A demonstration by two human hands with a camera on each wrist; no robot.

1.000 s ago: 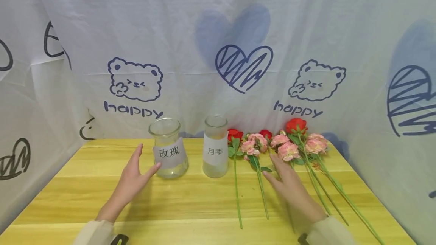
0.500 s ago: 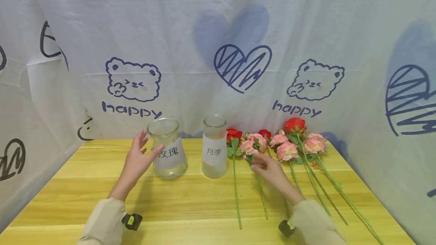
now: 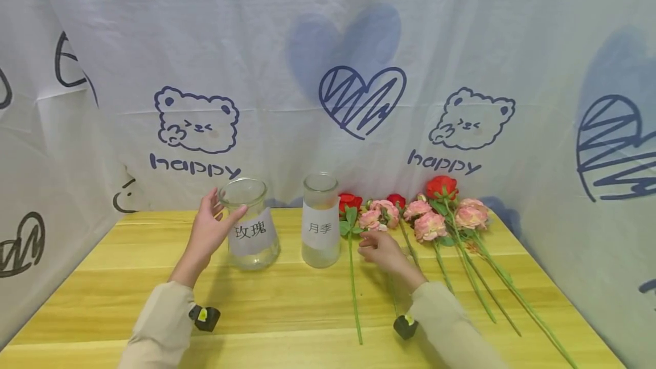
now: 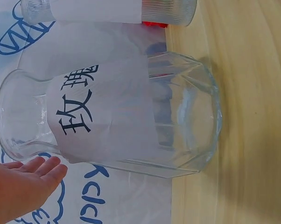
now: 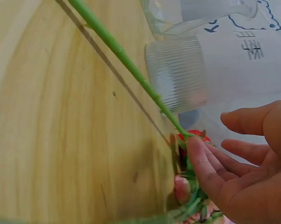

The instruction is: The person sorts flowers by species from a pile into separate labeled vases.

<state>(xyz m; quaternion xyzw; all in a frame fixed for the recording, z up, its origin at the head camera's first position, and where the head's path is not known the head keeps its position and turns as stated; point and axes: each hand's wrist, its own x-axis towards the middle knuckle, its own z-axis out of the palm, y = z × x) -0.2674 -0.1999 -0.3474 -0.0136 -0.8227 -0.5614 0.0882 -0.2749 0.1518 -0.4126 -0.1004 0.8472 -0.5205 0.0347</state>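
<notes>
Upright labelled vase (image 3: 252, 231), red rose (image 3: 351, 203)

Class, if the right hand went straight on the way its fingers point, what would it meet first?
Probably the green stem of the leftmost red rose, just beyond the right hand in the head view. Depth is unclear, so it might instead pass above it.

Wide vase (image 3: 258, 258): upright, paper label (image 3: 251, 233) reading 玫瑰
Slim vase (image 3: 322, 256): upright, just right of the wide one, labelled 月季
Left hand (image 3: 207, 232): at the wide vase's left, thumb in front of its neck; contact unclear
Right hand (image 3: 385, 254): over a stem below pink flowers (image 3: 429, 226); grip hidden
Red flowers (image 3: 442, 188): three, lying among or beside the pink
Stems (image 3: 355, 289): green, pointing toward the near edge
Table (image 3: 287, 318): yellow wood grain
Cloth (image 3: 279, 147): white behind, blue hearts, bears, "happy"
Sleeves (image 3: 161, 315): beige, black wrist pieces (image 3: 205, 319)
</notes>
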